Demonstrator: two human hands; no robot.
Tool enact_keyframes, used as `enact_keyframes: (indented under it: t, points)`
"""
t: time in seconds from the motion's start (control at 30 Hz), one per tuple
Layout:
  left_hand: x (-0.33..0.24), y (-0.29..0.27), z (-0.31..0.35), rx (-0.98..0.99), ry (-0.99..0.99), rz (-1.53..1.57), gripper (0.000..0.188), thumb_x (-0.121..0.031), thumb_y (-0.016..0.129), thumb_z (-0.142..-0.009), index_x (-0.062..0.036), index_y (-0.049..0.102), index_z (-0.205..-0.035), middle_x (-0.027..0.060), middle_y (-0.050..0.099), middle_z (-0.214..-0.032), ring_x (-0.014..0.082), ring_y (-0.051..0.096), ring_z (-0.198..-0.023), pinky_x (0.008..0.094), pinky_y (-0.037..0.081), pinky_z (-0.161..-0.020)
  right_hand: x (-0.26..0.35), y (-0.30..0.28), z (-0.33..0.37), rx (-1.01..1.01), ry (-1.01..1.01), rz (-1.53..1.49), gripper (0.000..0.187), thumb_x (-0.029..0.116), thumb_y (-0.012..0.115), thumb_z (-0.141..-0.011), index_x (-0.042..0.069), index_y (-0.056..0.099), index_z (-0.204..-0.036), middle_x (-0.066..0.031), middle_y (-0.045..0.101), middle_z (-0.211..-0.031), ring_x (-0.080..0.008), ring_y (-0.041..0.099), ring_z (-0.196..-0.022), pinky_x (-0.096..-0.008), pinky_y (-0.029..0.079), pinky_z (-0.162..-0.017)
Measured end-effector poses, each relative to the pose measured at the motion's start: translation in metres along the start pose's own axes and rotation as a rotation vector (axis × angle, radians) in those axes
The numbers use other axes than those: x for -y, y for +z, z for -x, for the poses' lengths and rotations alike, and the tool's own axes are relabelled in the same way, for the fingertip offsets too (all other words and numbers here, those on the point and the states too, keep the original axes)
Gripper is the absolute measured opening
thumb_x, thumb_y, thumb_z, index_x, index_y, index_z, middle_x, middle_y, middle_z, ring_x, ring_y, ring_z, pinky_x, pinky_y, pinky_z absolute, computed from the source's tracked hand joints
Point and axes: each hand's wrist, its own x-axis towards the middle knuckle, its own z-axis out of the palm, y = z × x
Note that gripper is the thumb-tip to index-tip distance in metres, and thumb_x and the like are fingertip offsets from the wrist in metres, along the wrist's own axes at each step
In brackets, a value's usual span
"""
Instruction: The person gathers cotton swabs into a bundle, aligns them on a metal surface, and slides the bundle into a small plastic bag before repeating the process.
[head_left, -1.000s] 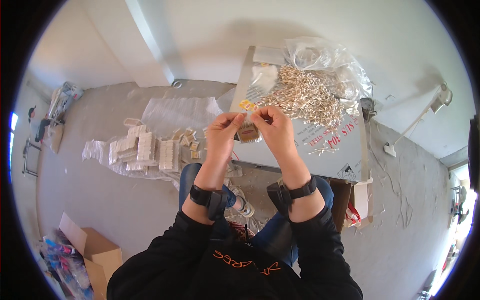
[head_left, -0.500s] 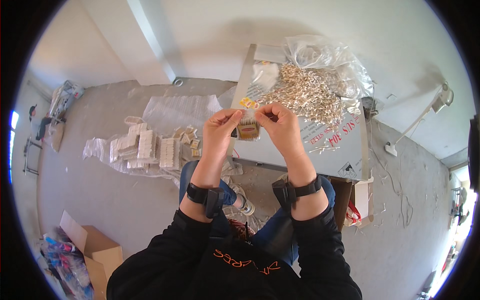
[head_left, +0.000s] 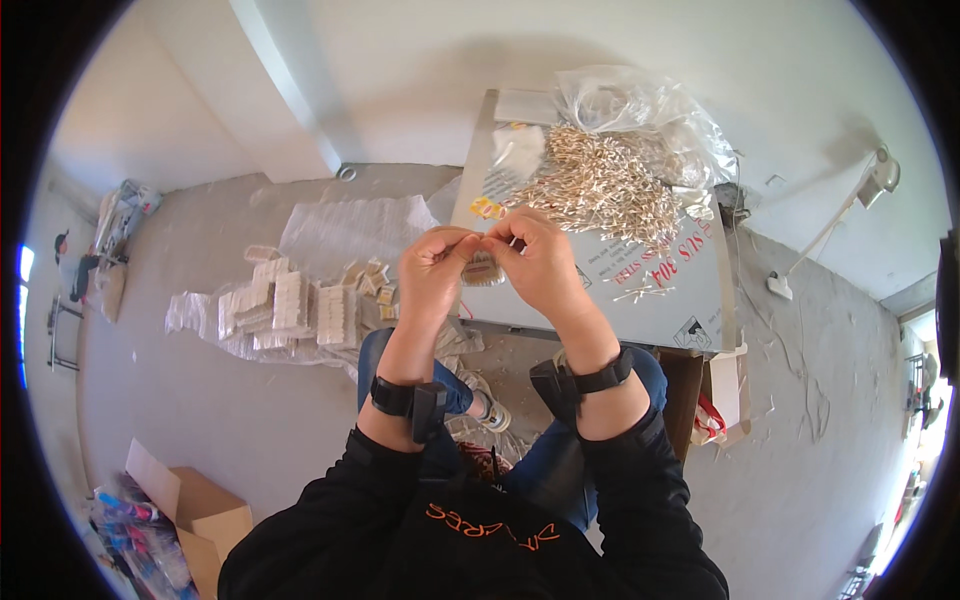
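Observation:
Held up between my two hands is a small clear packet of cotton swabs [head_left: 483,270] with a brownish-yellow label; fingers hide its upper part. My left hand [head_left: 430,265] is closed in a pinch at the packet's top edge. My right hand [head_left: 532,258] pinches the same edge, its fingertips meeting those of the left. Just beyond the fingers, small yellow cards [head_left: 487,208] lie on the grey sheet-topped table [head_left: 640,312]. A large heap of loose cotton swabs [head_left: 610,185] spreads over the table's far part, beside flat clear bags [head_left: 518,150].
A big clear plastic bag [head_left: 650,100] sits behind the heap. On the floor at left, stacked swab packets [head_left: 290,300] rest on bubble wrap [head_left: 350,230]. An opened cardboard box [head_left: 205,505] stands at lower left. A white lamp-like stand [head_left: 830,235] and cables are at right.
My hands have come together at the packet's top, the right one moving left to meet the left. The packet is now more covered by fingers. The view has shifted slightly.

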Motion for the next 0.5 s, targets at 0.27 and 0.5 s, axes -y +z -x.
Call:
enact_keyframes:
  t: [0.27,0.5]
  points:
    - [0.015,0.002,0.000,0.031,-0.128,0.070,0.009,-0.007,0.064,-0.091,0.0009,0.068,-0.092,0.0044,0.068,-0.090,0.0103,0.060,-0.082,0.0235,0.046,-0.075,0.001,0.005,0.004,-0.013,0.048,0.025,0.008,0.002,0.071,-0.076,-0.001,0.063,-0.078,-0.0095,0.059,-0.078,-0.0239,0.058,-0.067,-0.0319,0.047,-0.060]
    - [0.100,0.000,-0.004,0.020,-0.274,0.075,0.011,-0.010,0.063,-0.092,0.0010,0.066,-0.092,0.0026,0.067,-0.085,0.0058,0.058,-0.075,0.0211,0.046,-0.067,-0.009,0.011,0.002,-0.135,0.025,0.185,0.010,0.007,0.066,-0.079,0.002,0.060,-0.086,-0.0111,0.061,-0.084,-0.0328,0.059,-0.081,-0.0395,0.049,-0.069]
